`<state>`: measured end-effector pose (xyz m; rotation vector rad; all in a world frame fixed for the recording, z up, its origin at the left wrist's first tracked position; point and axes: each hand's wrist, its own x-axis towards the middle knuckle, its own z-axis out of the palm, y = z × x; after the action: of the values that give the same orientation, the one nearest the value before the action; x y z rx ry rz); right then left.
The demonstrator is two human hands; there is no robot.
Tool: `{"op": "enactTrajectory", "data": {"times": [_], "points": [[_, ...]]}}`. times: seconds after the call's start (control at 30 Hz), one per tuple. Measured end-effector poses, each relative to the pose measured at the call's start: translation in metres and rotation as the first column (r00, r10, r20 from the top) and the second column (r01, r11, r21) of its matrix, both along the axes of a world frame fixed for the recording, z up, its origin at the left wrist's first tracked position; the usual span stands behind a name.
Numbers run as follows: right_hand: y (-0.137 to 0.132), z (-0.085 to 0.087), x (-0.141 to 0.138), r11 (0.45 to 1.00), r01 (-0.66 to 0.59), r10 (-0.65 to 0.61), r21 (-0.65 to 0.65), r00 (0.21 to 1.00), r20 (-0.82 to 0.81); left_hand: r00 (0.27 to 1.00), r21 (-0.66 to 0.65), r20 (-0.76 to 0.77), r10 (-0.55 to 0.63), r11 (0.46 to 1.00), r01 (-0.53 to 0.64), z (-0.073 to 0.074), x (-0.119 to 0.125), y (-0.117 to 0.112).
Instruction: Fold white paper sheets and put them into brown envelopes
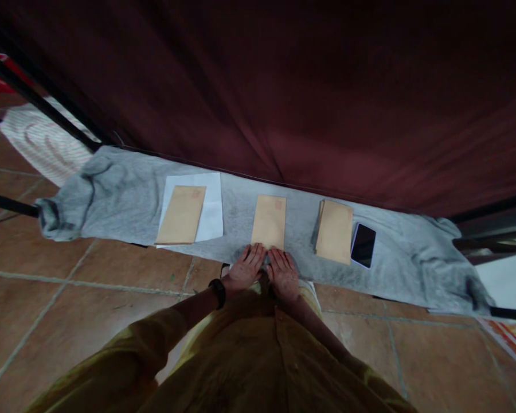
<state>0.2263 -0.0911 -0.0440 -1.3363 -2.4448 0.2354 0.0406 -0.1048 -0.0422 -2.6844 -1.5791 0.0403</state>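
Observation:
A single tan envelope point(269, 221) lies in the middle of a grey cloth point(124, 201) spread on the floor. My left hand point(246, 267) and my right hand point(282, 273) rest side by side, fingers stretched flat, at the envelope's near edge, fingertips touching it. A black band sits on my left wrist. To the left another tan envelope point(182, 214) lies on a white sheet point(212, 201). A stack of tan envelopes point(334, 230) lies to the right, beside a dark phone point(363, 245).
A dark red curtain point(284, 92) hangs behind the cloth. Terracotta floor tiles point(69, 287) surround me. A striped fabric point(43, 143) lies at the far left by black bars. White and coloured material point(507, 310) sits at the right edge.

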Motion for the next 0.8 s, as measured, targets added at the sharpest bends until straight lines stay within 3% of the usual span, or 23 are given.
{"op": "enactTrajectory", "data": {"times": [0.4, 0.57, 0.7, 0.8], "points": [[-0.002, 0.001, 0.018, 0.996, 0.089, -0.088, 0.017, 0.995, -0.040, 0.997, 0.016, 0.040, 0.059, 0.998, -0.060, 0.004, -0.012, -0.003], [0.000, -0.002, 0.015, 0.994, 0.108, -0.108, 0.016, 0.994, -0.035, 0.981, 0.077, 0.146, 0.130, 0.987, -0.142, 0.005, -0.020, -0.004], [0.001, -0.002, 0.015, 0.994, 0.112, -0.112, 0.005, 0.993, -0.021, 0.917, 0.035, 0.309, 0.253, 0.960, -0.277, 0.017, -0.014, 0.005], [0.002, -0.001, 0.017, 0.995, 0.103, -0.103, 0.001, 0.995, -0.016, 0.826, -0.018, 0.405, 0.391, 0.907, -0.421, 0.024, -0.006, 0.021]]}}
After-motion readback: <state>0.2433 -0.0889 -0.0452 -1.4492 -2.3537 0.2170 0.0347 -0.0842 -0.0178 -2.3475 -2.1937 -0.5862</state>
